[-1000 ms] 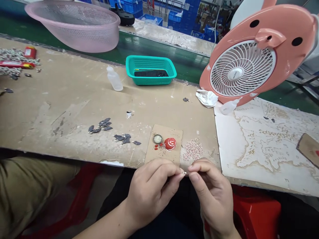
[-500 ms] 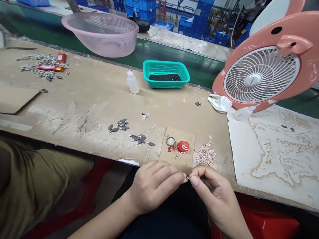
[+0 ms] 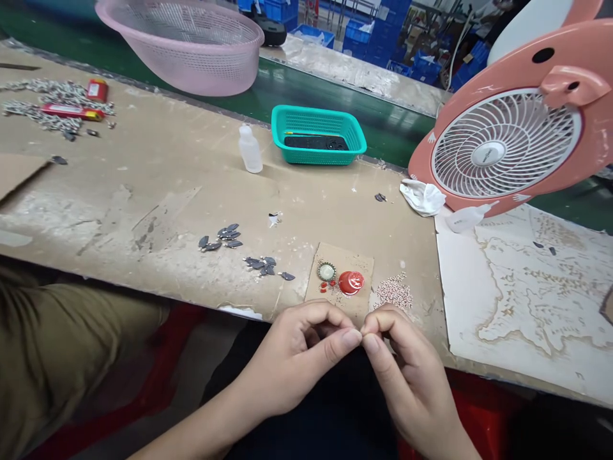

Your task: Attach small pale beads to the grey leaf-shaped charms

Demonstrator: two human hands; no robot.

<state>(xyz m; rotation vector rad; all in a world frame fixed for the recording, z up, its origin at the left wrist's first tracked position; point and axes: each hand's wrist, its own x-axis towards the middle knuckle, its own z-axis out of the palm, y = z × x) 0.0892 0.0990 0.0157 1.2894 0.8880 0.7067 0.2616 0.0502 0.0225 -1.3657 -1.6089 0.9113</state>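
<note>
Left hand (image 3: 297, 361) and right hand (image 3: 407, 364) meet, thumbs and forefingers pinched closed, anything between them hidden, near a cardboard piece (image 3: 360, 260) bearing a bottle cap (image 3: 327, 272) and glossy red disc (image 3: 351, 283), tiny pale pieces (image 3: 394, 291) beside it.

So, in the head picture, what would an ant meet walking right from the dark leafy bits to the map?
Dark leafy bits, crinkly-edged cap, shiny red thing, tiny pinkish bits, map paper.
</note>
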